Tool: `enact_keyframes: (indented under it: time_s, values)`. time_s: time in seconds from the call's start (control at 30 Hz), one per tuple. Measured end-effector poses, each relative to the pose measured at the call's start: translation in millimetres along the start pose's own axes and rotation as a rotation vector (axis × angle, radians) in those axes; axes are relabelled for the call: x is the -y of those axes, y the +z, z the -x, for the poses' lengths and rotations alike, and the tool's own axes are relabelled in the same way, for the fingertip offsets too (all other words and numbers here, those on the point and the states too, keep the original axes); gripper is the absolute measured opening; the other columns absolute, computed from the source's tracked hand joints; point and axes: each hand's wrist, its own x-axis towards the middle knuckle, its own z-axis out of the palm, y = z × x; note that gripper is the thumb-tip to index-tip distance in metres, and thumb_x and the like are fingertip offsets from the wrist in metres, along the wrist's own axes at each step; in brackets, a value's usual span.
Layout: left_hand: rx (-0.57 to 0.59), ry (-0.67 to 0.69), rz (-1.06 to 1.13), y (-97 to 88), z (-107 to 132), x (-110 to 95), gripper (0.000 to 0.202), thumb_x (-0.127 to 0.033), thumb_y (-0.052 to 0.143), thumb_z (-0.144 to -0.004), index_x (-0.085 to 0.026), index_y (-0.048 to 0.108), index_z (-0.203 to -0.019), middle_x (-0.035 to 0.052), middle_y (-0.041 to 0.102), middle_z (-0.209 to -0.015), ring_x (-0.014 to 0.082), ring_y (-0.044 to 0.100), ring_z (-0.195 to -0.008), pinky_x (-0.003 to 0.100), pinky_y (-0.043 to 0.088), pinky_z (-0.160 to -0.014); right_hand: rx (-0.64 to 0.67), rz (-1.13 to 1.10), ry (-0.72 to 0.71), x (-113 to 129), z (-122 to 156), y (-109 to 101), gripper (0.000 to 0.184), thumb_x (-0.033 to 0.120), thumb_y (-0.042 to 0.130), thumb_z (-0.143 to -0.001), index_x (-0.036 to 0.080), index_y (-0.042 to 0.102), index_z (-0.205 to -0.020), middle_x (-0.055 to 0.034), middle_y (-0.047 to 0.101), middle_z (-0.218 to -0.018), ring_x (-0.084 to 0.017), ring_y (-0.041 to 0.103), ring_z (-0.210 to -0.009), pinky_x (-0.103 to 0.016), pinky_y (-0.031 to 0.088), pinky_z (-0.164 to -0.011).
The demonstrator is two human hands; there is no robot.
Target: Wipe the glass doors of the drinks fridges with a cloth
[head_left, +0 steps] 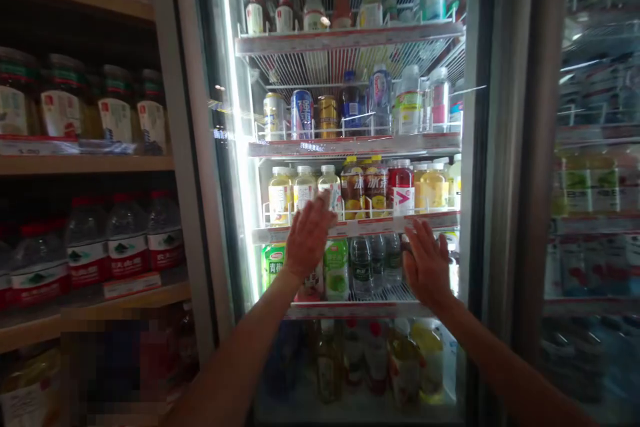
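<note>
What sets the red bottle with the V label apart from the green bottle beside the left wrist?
The red bottle is deep red, while the green bottle is light green. The red bottle stands one level higher than the green bottle. The red bottle's cap shows, whereas the green bottle's top is hidden. Both stand upright.

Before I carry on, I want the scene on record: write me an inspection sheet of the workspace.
Surface: lit cooler shelves with wire guards.
Job's things: white-capped bottles near the left hand; dark-labelled bottles beside the right hand in view.
Clutter: blue can and gold can, one shelf above the white-capped bottles.
Hands: both raised, open, nothing held; contact unclear.
Cables: nothing seen.
Surroundings: red-capped bottles on shelving at picture left; lower left pixelated.
</note>
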Motion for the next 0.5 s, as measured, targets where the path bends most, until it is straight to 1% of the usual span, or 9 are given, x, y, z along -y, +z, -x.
enact_keyframes:
  time_s: [0.07, 0.1, 0.13, 0.23, 0.27, 0.3, 0.43, 0.47, 0.5]
  values:
    - [-0.103, -0.211, -0.013, 3.0, -12.4, 1.3, 0.055, -0.014, 0.042, -0.087, -0.019, 0.028, -0.14, 0.0098, 0.025, -0.149, 0.0231, 0.009, -0.141, 0.046, 0.024, -0.111, -0.006, 0.004, 0.012, -2.7, -0.4, -0.1, 0.06, 0.02, 0.04, -0.088, 0.025, 0.019, -0.144, -0.0078, 0.034, -0.145, -0.023, 0.026, -0.136, -0.048, 0.02, -0.109]
    - [-0.11, -0.205, -0.003, 5.0, -16.6, -1.7, 0.056, -0.014, 0.042, -0.087, -0.019, 0.028, -0.141, 0.0096, 0.024, -0.15, 0.0234, 0.008, -0.141, 0.046, 0.024, -0.111, -0.012, 0.004, 0.016, -2.6, -1.6, 0.0, 0.06, 0.02, 0.04, -0.088, 0.025, 0.019, -0.144, -0.0078, 0.034, -0.145, -0.023, 0.027, -0.136, -0.048, 0.02, -0.109]
    - [-0.079, -0.111, 0.02, 7.2, -19.3, -5.8, 0.056, -0.013, 0.042, -0.087, -0.02, 0.028, -0.14, 0.0081, 0.025, -0.15, 0.0227, 0.008, -0.141, 0.045, 0.023, -0.112, -0.015, 0.001, 0.017, -1.7, -3.3, 0.0, 0.06, 0.02, 0.04, -0.088, 0.025, 0.019, -0.144, -0.0077, 0.035, -0.145, -0.023, 0.027, -0.136, -0.048, 0.02, -0.109]
    - [0.088, 0.311, 0.106, 11.4, -24.2, -9.8, 0.053, -0.012, 0.043, -0.086, -0.026, 0.036, -0.136, 0.0016, 0.033, -0.147, 0.0179, 0.014, -0.14, 0.039, 0.022, -0.114, -0.019, -0.009, 0.005, 1.5, -9.5, -1.2, 0.06, 0.02, 0.039, -0.088, 0.025, 0.018, -0.145, -0.0072, 0.035, -0.145, -0.022, 0.027, -0.136, -0.047, 0.02, -0.11]
    - [0.106, 0.345, 0.114, 11.8, -27.6, -5.1, 0.051, -0.012, 0.043, -0.086, -0.026, 0.038, -0.135, 0.0009, 0.035, -0.146, 0.0171, 0.016, -0.14, 0.039, 0.022, -0.114, -0.023, -0.009, 0.001, 1.3, -11.1, -2.1, 0.061, 0.02, 0.039, -0.088, 0.026, 0.017, -0.145, -0.0069, 0.035, -0.145, -0.022, 0.027, -0.136, -0.047, 0.019, -0.11]
    - [0.087, 0.292, 0.108, 11.8, -32.6, 2.4, 0.05, -0.013, 0.043, -0.086, -0.026, 0.039, -0.135, 0.0014, 0.035, -0.145, 0.0173, 0.017, -0.139, 0.04, 0.022, -0.114, -0.027, -0.006, -0.001, 0.0, -12.2, -3.1, 0.061, 0.02, 0.039, -0.088, 0.026, 0.016, -0.145, -0.0066, 0.035, -0.145, -0.022, 0.027, -0.136, -0.047, 0.019, -0.11]
    - [-0.212, -0.246, 0.034, 13.8, -64.0, 30.2, 0.05, -0.017, 0.041, -0.088, -0.019, 0.035, -0.137, 0.0078, 0.028, -0.149, 0.0242, 0.014, -0.14, 0.05, 0.022, -0.113, -0.043, 0.014, 0.017, -8.6, -14.3, -6.6, 0.061, 0.02, 0.039, -0.089, 0.027, 0.015, -0.145, -0.0065, 0.035, -0.145, -0.022, 0.028, -0.136, -0.047, 0.021, -0.11]
    - [-0.25, -0.282, 0.03, 15.4, -71.0, 30.3, 0.05, -0.017, 0.04, -0.088, -0.018, 0.035, -0.137, 0.0087, 0.028, -0.149, 0.0249, 0.012, -0.14, 0.051, 0.022, -0.113, -0.042, 0.016, 0.021, -9.7, -15.5, -6.8, 0.061, 0.02, 0.039, -0.089, 0.027, 0.015, -0.145, -0.0068, 0.035, -0.145, -0.022, 0.028, -0.136, -0.047, 0.022, -0.109]
    - [-0.244, -0.233, 0.036, 17.2, -76.6, 27.5, 0.049, -0.017, 0.04, -0.088, -0.018, 0.036, -0.137, 0.0085, 0.029, -0.148, 0.0244, 0.012, -0.14, 0.05, 0.023, -0.113, -0.04, 0.017, 0.021, -9.9, -17.5, -6.7, 0.061, 0.02, 0.039, -0.089, 0.027, 0.015, -0.145, -0.0073, 0.036, -0.144, -0.023, 0.028, -0.136, -0.048, 0.022, -0.109]
